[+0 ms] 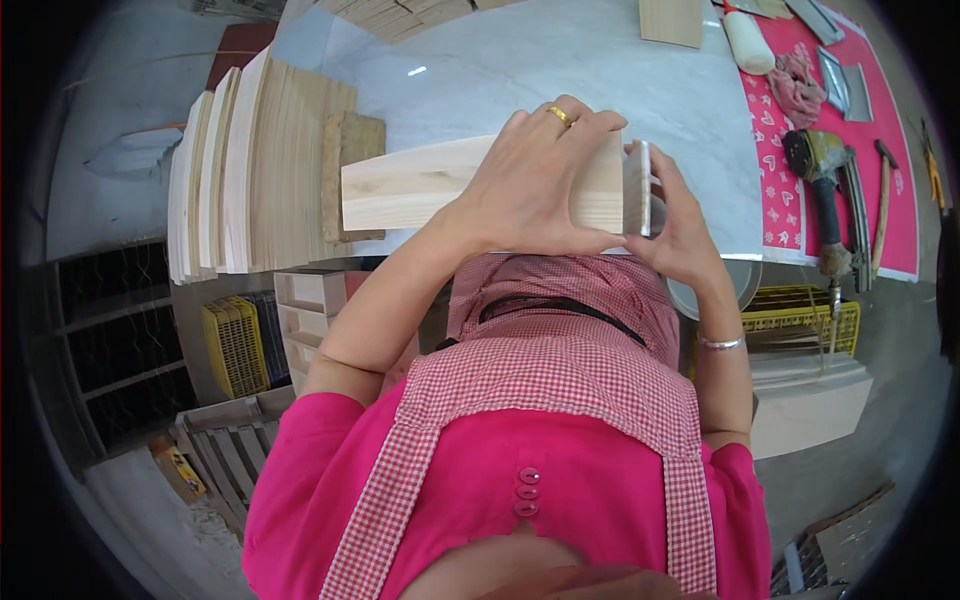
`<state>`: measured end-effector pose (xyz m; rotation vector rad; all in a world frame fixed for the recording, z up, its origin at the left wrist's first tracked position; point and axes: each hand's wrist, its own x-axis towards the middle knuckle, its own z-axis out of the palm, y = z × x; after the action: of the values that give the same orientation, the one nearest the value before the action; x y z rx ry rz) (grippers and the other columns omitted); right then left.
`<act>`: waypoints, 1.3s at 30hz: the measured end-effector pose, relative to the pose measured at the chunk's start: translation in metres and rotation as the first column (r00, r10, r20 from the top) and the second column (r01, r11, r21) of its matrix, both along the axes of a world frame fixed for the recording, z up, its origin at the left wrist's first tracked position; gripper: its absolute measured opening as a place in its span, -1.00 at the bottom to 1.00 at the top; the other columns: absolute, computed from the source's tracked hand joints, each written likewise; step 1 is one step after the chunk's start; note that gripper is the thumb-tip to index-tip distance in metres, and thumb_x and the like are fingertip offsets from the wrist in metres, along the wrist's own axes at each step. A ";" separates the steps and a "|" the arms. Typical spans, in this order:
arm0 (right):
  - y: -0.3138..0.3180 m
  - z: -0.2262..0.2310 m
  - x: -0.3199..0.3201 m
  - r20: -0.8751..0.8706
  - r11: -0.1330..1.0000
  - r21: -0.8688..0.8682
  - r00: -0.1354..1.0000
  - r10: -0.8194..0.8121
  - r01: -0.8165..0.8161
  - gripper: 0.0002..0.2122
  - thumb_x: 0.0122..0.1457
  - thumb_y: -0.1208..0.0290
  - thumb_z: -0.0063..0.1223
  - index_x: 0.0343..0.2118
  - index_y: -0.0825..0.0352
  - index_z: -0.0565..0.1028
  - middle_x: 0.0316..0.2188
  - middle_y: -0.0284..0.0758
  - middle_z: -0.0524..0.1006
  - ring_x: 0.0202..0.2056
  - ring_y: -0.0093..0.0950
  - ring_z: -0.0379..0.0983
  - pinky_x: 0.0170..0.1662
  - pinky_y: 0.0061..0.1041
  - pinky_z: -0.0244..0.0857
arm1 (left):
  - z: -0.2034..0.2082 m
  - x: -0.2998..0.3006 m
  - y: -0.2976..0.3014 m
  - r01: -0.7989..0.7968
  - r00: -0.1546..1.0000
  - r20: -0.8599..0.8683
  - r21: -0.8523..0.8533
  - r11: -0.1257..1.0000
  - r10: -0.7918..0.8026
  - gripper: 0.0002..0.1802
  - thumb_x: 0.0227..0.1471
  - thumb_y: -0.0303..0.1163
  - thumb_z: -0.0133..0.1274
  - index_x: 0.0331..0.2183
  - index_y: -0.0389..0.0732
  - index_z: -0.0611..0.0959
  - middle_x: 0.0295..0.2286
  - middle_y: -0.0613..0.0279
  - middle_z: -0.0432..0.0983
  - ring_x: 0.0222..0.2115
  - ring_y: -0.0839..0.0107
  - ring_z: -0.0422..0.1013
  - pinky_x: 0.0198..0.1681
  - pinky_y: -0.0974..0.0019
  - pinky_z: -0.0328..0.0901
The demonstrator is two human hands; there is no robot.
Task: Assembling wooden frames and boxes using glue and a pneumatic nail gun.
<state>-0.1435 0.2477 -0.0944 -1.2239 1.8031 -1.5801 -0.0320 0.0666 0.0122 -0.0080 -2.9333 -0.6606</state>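
Observation:
A pale wooden board (405, 190) lies crosswise in front of me, over the near edge of the white tabletop. My left hand (530, 185) is spread across its right part and grips it, thumb on the near edge and fingers over the far edge. At the board's right end, my right hand (682, 215) is closed round a flat, shiny, metal-looking plate (644, 190) that stands on edge. Whether the plate touches the wood I cannot tell. The board's left end meets a rough brown block (355, 170).
Stacked wooden boards (260, 170) stand at the left. On a pink cloth (885, 130) at the right lie a power tool (825, 190), a hammer (882, 205), a rag (797, 92) and a white bottle (748, 42). Yellow crates (235, 345) sit below the table.

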 end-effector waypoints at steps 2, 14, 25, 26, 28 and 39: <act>-0.005 0.000 0.001 -0.002 1.000 0.002 1.000 -0.006 0.006 -0.13 -0.20 0.56 0.39 0.25 0.33 0.16 0.12 -0.15 0.34 0.14 -0.17 0.34 0.17 -0.28 0.31 | -0.004 -0.003 0.001 0.001 1.000 -0.005 -0.003 1.000 -0.001 -0.01 -0.43 -0.08 0.41 0.08 -0.20 0.40 -0.11 0.02 0.39 -0.10 0.05 0.35 -0.02 0.09 0.21; -0.016 -0.002 0.000 -0.073 1.000 -0.014 0.997 -0.005 0.004 -0.18 -0.20 0.52 0.36 0.20 0.33 0.19 0.07 -0.11 0.36 0.09 -0.10 0.34 0.08 -0.24 0.33 | -0.010 -0.009 0.002 -0.023 0.998 0.051 0.001 1.000 0.023 -0.05 -0.46 -0.11 0.42 0.03 -0.22 0.42 -0.13 0.05 0.41 -0.13 0.06 0.37 -0.04 0.10 0.23; -0.017 0.001 0.000 -0.110 1.000 0.013 0.994 -0.004 0.006 -0.18 -0.22 0.53 0.35 0.20 0.31 0.20 0.05 -0.10 0.38 0.07 -0.06 0.33 0.09 -0.21 0.31 | -0.014 -0.011 0.000 -0.040 0.997 0.064 0.013 0.999 0.039 -0.04 -0.47 -0.12 0.41 0.02 -0.26 0.42 -0.13 0.05 0.41 -0.14 0.07 0.39 -0.02 0.10 0.23; -0.017 0.001 0.000 -0.114 1.000 0.013 0.993 -0.005 0.006 -0.18 -0.22 0.53 0.35 0.20 0.31 0.20 0.05 -0.09 0.38 0.07 -0.06 0.33 0.09 -0.21 0.31 | -0.014 -0.011 0.000 -0.037 0.997 0.063 0.014 0.999 0.036 -0.04 -0.47 -0.12 0.41 0.02 -0.26 0.42 -0.13 0.05 0.41 -0.15 0.06 0.39 -0.02 0.10 0.23; -0.017 0.001 0.000 -0.123 1.000 0.015 0.992 -0.005 0.007 -0.18 -0.23 0.53 0.36 0.20 0.31 0.20 0.05 -0.09 0.38 0.07 -0.06 0.33 0.09 -0.21 0.31 | -0.015 -0.010 -0.001 -0.032 0.998 0.062 0.017 0.999 0.031 -0.03 -0.48 -0.12 0.42 0.02 -0.27 0.42 -0.13 0.04 0.41 -0.15 0.06 0.39 -0.02 0.10 0.23; -0.017 -0.001 0.002 -0.148 0.999 0.046 0.989 -0.006 0.013 -0.15 -0.23 0.50 0.38 0.22 0.30 0.20 0.08 -0.12 0.38 0.09 -0.10 0.33 0.11 -0.21 0.31 | -0.017 -0.008 0.000 -0.052 0.996 0.067 0.022 0.998 0.050 -0.04 -0.48 -0.11 0.42 0.02 -0.24 0.42 -0.13 0.04 0.40 -0.13 0.08 0.38 -0.04 0.10 0.22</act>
<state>-0.1418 0.2306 -0.0952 -1.3434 1.9282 -1.4785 -0.0404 0.0667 -0.0049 0.0929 -2.9774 -0.7005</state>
